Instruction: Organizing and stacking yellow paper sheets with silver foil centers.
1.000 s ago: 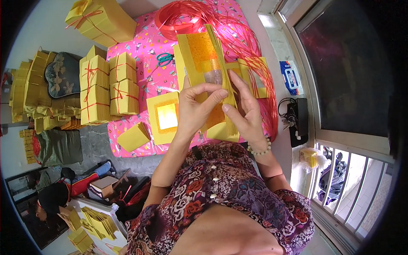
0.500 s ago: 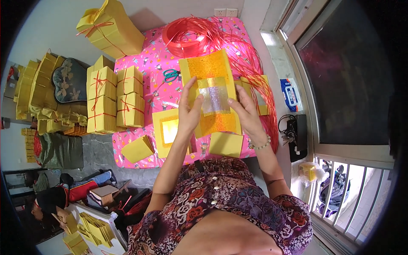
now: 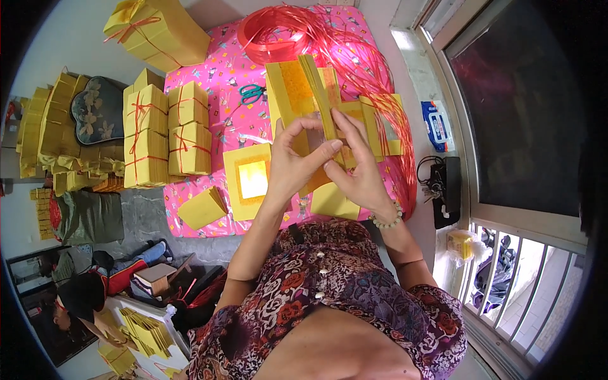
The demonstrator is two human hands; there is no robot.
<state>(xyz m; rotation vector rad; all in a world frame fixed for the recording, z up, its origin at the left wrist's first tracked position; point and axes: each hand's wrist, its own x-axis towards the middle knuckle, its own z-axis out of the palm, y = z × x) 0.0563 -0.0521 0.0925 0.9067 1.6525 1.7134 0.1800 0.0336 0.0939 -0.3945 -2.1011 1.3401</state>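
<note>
Yellow sheets [image 3: 296, 95], spread half-second ago, now folded up; left hand [image 3: 294, 161], right hand [image 3: 358, 171] half-curled, pinching them; crease likely forming.

Wearer's two hands [image 3: 292, 162], one held paper stack [image 3: 289, 88], one pair scissors [image 3: 251, 94], one red coil [image 3: 269, 56]. One cushion [image 3: 98, 113]; beside it, four small tied bundles [image 3: 190, 147], one tall bundle [image 3: 166, 35].

Free pink cover [image 3: 223, 117] left of scissors [image 3: 251, 94], paper stack [image 3: 296, 92] and red strands [image 3: 383, 92] rightward
</note>
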